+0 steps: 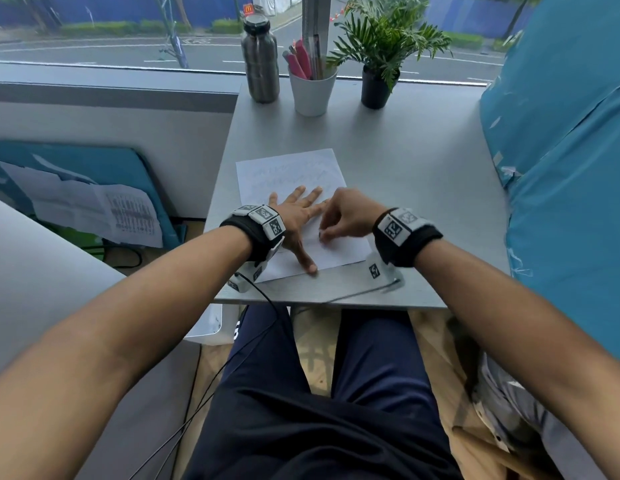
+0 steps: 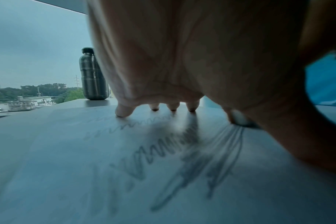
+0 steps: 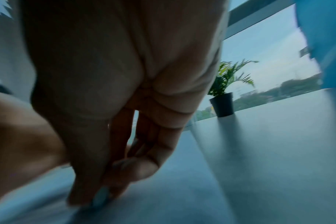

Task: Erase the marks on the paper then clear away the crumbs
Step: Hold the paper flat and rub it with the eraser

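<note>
The right hand (image 1: pixel 350 211) pinches a small pale eraser (image 3: pixel 101 197) between thumb and curled fingertips, its tip pressed down onto the sheet of paper (image 1: pixel 332 249) near the sheet's near right corner. In the left wrist view the eraser (image 2: pixel 239 119) shows as a whitish block touching the paper at the end of a bundle of pencil marks (image 2: pixel 163 153), which run in zigzag rows across the sheet. Just beside it, the left hand (image 1: pixel 299 218) lies flat on the paper with fingers straight and spread, thumb reaching toward the sheet's near edge, holding nothing.

The paper lies slightly askew on the grey table (image 1: pixel 422 174), close to the table's near edge and left of its middle; fainter rows of marks cover the far half of the sheet. Along the table's far edge, by the window, stand a metal bottle (image 1: pixel 260 60), a white cup of pens (image 1: pixel 312 90) and a potted plant (image 1: pixel 379 53) in a black pot. Both wrists wear black bands with tagged white blocks.
</note>
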### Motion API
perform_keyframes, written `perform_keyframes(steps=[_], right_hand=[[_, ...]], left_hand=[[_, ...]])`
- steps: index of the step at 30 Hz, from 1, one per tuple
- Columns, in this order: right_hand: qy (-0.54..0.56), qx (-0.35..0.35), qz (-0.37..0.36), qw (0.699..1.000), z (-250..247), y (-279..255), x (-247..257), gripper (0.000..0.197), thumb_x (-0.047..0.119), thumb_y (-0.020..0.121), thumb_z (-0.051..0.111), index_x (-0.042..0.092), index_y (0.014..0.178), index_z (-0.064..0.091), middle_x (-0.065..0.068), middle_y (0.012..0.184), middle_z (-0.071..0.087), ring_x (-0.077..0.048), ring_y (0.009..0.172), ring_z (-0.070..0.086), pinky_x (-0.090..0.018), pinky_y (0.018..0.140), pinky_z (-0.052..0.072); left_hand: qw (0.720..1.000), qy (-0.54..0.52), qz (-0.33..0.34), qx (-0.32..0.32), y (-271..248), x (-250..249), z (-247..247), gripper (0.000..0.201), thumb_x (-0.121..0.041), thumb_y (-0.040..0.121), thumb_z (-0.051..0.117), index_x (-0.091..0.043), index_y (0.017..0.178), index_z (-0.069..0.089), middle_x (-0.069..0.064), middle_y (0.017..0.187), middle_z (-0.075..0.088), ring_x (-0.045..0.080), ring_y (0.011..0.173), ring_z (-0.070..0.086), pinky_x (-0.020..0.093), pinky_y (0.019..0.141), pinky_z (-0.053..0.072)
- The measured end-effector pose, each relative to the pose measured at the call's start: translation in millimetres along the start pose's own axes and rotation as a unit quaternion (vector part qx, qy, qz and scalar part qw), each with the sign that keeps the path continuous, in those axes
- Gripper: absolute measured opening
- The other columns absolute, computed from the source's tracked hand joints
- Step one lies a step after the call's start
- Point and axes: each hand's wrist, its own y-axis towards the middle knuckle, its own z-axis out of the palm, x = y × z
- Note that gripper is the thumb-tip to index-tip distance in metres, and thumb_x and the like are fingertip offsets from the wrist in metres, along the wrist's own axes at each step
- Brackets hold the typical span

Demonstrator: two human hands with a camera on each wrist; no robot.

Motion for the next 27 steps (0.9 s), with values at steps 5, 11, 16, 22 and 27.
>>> perform_keyframes(steps=[5, 11, 16, 22, 27], right_hand=[[0.014, -0.098, 0.032, 0.995, -5, 8, -10, 0.01, 0.019, 0.074, 0.077, 0.009, 0.074, 0.077, -0.002, 0.066, 0.071, -0.009, 0.06, 0.061, -0.023, 0.078, 0.046], [-0.001, 0.029, -0.031, 0.999, 4, -2, 7, 0.009, 0.022, 0.072, 0.082, 0.019, 0.078, 0.077, 0.018, 0.055, 0.059, 0.011, 0.047, 0.054, -0.004, 0.051, 0.038], [0.008, -0.103, 0.031, 0.994, -8, 14, -11, 0.009, 0.018, 0.075, 0.078, 0.01, 0.078, 0.078, -0.002, 0.068, 0.072, -0.005, 0.054, 0.054, -0.02, 0.061, 0.041], [0.003, 0.03, -0.017, 0.999, 12, -10, 13, 0.011, 0.019, 0.071, 0.084, 0.016, 0.079, 0.078, 0.008, 0.067, 0.068, 0.006, 0.054, 0.059, -0.006, 0.056, 0.044], [-0.001, -0.113, 0.038, 0.993, -14, 14, -13, 0.013, 0.021, 0.074, 0.08, 0.011, 0.082, 0.079, -0.002, 0.074, 0.074, -0.006, 0.06, 0.059, -0.022, 0.072, 0.05]], left_hand=[[1.0, -0.003, 0.005, -0.007, 0, 3, 1, 0.157, -0.078, 0.033, 0.081, -0.042, 0.15, -0.017, -0.013, 0.158, -0.029, 0.019, 0.146, -0.028, 0.07, 0.111, -0.008], [1.0, 0.007, 0.005, -0.003, -1, -1, 1, 0.159, -0.078, 0.033, 0.081, -0.037, 0.152, -0.016, -0.012, 0.158, -0.029, 0.019, 0.146, -0.027, 0.068, 0.112, -0.008], [1.0, 0.008, 0.011, -0.011, -2, 1, 1, 0.156, -0.077, 0.034, 0.081, -0.038, 0.153, -0.011, -0.012, 0.159, -0.026, 0.02, 0.147, -0.025, 0.069, 0.112, -0.007], [1.0, 0.005, 0.005, 0.004, -2, -1, 0, 0.162, -0.079, 0.034, 0.079, -0.032, 0.151, -0.022, -0.013, 0.156, -0.033, 0.018, 0.145, -0.03, 0.068, 0.112, -0.01], [1.0, 0.006, 0.003, 0.005, -5, -2, -1, 0.163, -0.077, 0.038, 0.081, -0.025, 0.151, -0.024, -0.012, 0.157, -0.032, 0.017, 0.145, -0.029, 0.066, 0.112, -0.011]])
